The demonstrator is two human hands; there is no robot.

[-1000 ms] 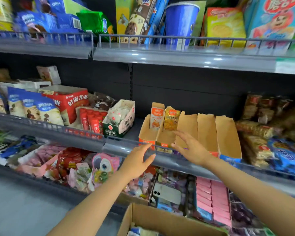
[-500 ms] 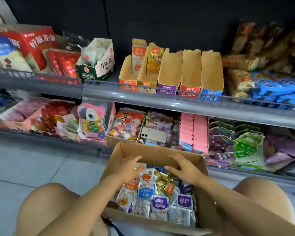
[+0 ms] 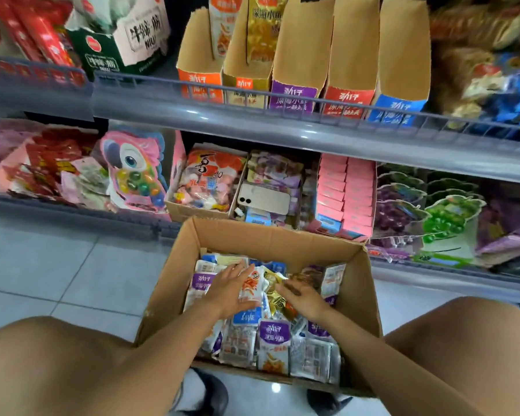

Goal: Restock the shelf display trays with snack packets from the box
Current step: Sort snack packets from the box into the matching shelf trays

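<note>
A brown cardboard box (image 3: 354, 283) stands on the floor between my knees, filled with several small snack packets (image 3: 273, 334) in purple, blue, orange and gold. My left hand (image 3: 233, 291) lies inside the box with fingers spread flat over an orange packet (image 3: 249, 288). My right hand (image 3: 303, 297) is beside it, fingers reaching onto a gold packet (image 3: 275, 292); no grip shows. On the shelf above stand several cardboard display trays: orange (image 3: 200, 82), gold (image 3: 245, 85), purple (image 3: 293, 97), red (image 3: 348, 100) and blue (image 3: 400, 106). Only the orange and gold trays hold upright packets.
A grey wire-fronted shelf rail (image 3: 282, 127) runs just above the box. Below it sit candy boxes, a white phone (image 3: 263, 199) on one of them, pink cartons (image 3: 345, 193) and grape jelly packs (image 3: 403, 205). Grey tiled floor (image 3: 57, 265) lies to the left.
My hands dropped from the shelf trays down into the box and now rest on the packets. My view lowered and closed in on the box.
</note>
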